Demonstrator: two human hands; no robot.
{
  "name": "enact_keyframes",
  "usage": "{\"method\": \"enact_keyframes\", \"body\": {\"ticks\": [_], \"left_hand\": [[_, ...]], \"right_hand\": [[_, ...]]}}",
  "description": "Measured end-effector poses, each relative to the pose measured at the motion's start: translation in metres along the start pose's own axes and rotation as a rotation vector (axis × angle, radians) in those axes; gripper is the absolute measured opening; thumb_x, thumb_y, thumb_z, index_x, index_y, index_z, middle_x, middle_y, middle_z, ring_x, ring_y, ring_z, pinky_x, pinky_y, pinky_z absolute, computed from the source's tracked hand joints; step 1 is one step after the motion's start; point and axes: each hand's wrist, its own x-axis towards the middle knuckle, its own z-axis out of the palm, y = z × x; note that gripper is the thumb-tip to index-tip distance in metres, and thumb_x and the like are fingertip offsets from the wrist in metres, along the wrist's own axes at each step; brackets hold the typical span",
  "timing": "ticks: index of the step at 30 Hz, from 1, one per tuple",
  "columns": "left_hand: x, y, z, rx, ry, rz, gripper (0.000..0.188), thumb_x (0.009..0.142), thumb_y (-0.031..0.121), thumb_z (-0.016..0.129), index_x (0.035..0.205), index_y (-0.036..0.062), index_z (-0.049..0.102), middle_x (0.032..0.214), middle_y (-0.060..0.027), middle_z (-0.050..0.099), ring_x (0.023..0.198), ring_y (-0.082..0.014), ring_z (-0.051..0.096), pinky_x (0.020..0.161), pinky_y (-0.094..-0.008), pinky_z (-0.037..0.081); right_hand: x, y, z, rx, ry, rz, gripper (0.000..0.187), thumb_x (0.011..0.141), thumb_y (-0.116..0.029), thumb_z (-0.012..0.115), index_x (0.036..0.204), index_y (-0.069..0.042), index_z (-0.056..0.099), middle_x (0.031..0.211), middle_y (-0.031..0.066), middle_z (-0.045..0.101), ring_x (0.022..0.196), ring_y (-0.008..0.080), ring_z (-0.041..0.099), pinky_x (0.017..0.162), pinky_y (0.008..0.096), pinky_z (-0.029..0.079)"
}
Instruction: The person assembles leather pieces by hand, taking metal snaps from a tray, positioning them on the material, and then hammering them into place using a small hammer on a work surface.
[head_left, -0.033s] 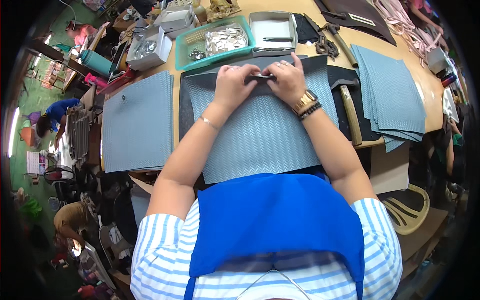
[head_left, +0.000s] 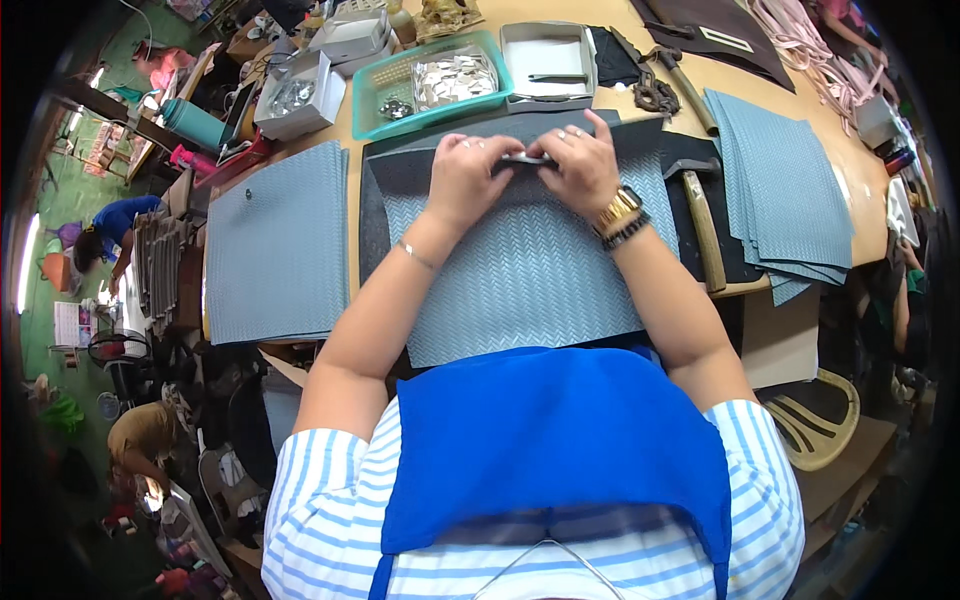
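A blue-grey sheet with a woven zigzag pattern (head_left: 520, 280) lies in front of me on a dark work mat (head_left: 372, 210). Its far edge is lifted and curled toward me, showing a dark underside. My left hand (head_left: 465, 180) pinches that edge between thumb and fingers. Close beside it, my right hand (head_left: 578, 170) grips the same edge, index finger raised. A small pale or shiny bit shows between the fingertips; I cannot make out what it is. Right of the sheet rests a hammer with a wooden handle (head_left: 703, 230).
Stacks of matching sheets lie left (head_left: 278, 245) and right (head_left: 785, 190). Beyond the mat stand a teal basket (head_left: 365, 95) of small pale pieces, a white box (head_left: 548, 48) and a box of metal bits (head_left: 295, 95). Another wooden-handled tool (head_left: 690, 95) lies at far right.
My right hand and the far right corner of the sheet have shifted slightly right. The lifted edge shows a bit more of its dark underside between my hands.
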Motion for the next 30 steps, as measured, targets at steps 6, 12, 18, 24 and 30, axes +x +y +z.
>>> {"method": "enact_keyframes", "body": {"ticks": [6, 12, 18, 24, 30], "left_hand": [[-0.067, 0.055, -0.033, 0.157, -0.06, 0.165, 0.019, 0.082, 0.017, 0.079, 0.098, 0.023, 0.073, 0.09, 0.0046, 0.076, 0.086, -0.0155, 0.073, 0.093, -0.0444, 0.047], [-0.078, 0.074, -0.029, -0.02, -0.199, -0.041, 0.018, 0.088, 0.021, 0.076, 0.104, 0.0125, 0.073, 0.096, -0.0018, 0.076, 0.086, -0.0226, 0.072, 0.076, -0.038, 0.053], [-0.061, 0.043, -0.018, -0.129, -0.292, 0.009, 0.012, 0.089, 0.021, 0.076, 0.098, 0.013, 0.077, 0.089, -0.0048, 0.073, 0.078, -0.0259, 0.071, 0.07, -0.0386, 0.055], [0.01, 0.021, -0.039, -0.268, -0.571, -0.07, 0.014, 0.091, 0.02, 0.076, 0.1, 0.009, 0.078, 0.089, -0.0093, 0.073, 0.079, -0.0232, 0.071, 0.072, -0.0355, 0.056], [0.103, -0.098, -0.019, 0.125, -0.248, -0.315, 0.026, 0.094, 0.03, 0.073, 0.112, 0.0116, 0.079, 0.105, -0.0112, 0.078, 0.095, -0.0266, 0.074, 0.083, -0.0389, 0.057]], "right_hand": [[-0.057, -0.061, -0.053, -0.012, -0.045, -0.13, 0.007, 0.085, -0.019, 0.074, 0.087, -0.019, 0.068, 0.085, -0.0041, 0.071, 0.083, 0.0172, 0.069, 0.099, 0.0454, 0.045], [-0.096, -0.071, -0.049, 0.163, -0.178, 0.01, 0.026, 0.086, -0.021, 0.077, 0.111, -0.014, 0.076, 0.11, 0.0001, 0.074, 0.093, 0.0228, 0.065, 0.088, 0.0392, 0.048], [-0.094, -0.072, -0.047, 0.171, -0.186, 0.026, 0.024, 0.087, -0.026, 0.079, 0.108, -0.014, 0.077, 0.112, -0.0003, 0.073, 0.096, 0.022, 0.066, 0.089, 0.0399, 0.048], [-0.096, -0.069, -0.046, 0.179, -0.181, 0.05, 0.023, 0.086, -0.026, 0.08, 0.106, -0.014, 0.078, 0.111, 0.0, 0.074, 0.097, 0.0217, 0.066, 0.09, 0.04, 0.048], [-0.092, -0.07, -0.048, 0.196, -0.188, 0.067, 0.021, 0.087, -0.025, 0.08, 0.104, -0.014, 0.078, 0.109, 0.0003, 0.074, 0.097, 0.0197, 0.067, 0.091, 0.0393, 0.048]]}}
